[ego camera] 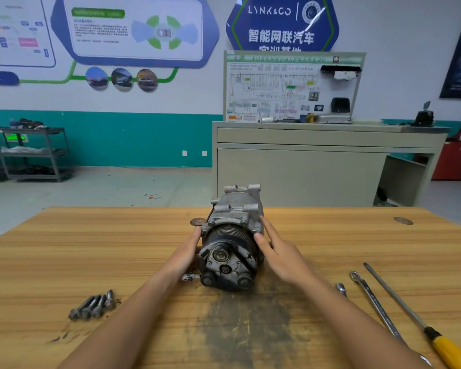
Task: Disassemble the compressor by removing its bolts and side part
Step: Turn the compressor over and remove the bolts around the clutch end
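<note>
— Judging by the bolts lying loose on the table, we have those out. The compressor looks whole, so pulling its side off remains.

— Agreed. It sits between us: left hand and right hand flank it, fingers straight, touching its sides, gripping nothing.

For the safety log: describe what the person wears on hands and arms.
Nothing is worn. The left hand and the right hand are bare: no gloves, rings or watch show. The left forearm and right forearm are bare too; no sleeve is in view.
</note>
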